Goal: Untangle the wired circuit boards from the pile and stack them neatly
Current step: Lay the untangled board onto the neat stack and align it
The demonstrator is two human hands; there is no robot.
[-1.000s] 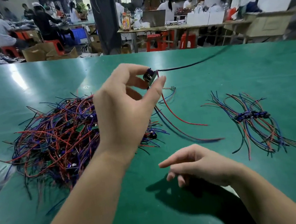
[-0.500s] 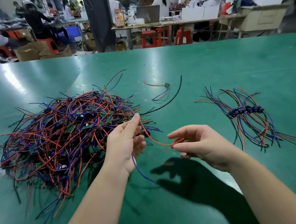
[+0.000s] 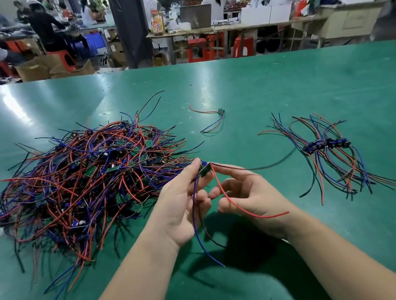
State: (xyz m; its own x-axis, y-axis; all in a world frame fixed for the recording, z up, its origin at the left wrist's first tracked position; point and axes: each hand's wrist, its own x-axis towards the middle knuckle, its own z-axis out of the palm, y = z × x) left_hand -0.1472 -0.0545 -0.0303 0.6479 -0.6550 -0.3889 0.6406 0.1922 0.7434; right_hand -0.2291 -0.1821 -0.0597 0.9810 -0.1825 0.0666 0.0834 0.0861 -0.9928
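Observation:
A big tangled pile (image 3: 88, 182) of small green circuit boards with red, blue and black wires lies on the left of the green table (image 3: 259, 86). My left hand (image 3: 184, 207) pinches one small green circuit board (image 3: 205, 169) at the pile's right edge; its blue wire hangs down past my palm. My right hand (image 3: 251, 199) sits just right of it, fingers curled loosely around that board's red wire (image 3: 248, 212). A black wire trails off to the right. A neat stack of boards (image 3: 326, 145) with fanned wires lies at the right.
One single wired board (image 3: 221, 112) lies alone behind the hands, between pile and stack. Beyond the table's far edge are other workbenches, red stools, cardboard boxes and several people working.
My left hand came down from in front of me to the pile's right edge and lifted a board. My right hand closed in beside it and took its red wire.

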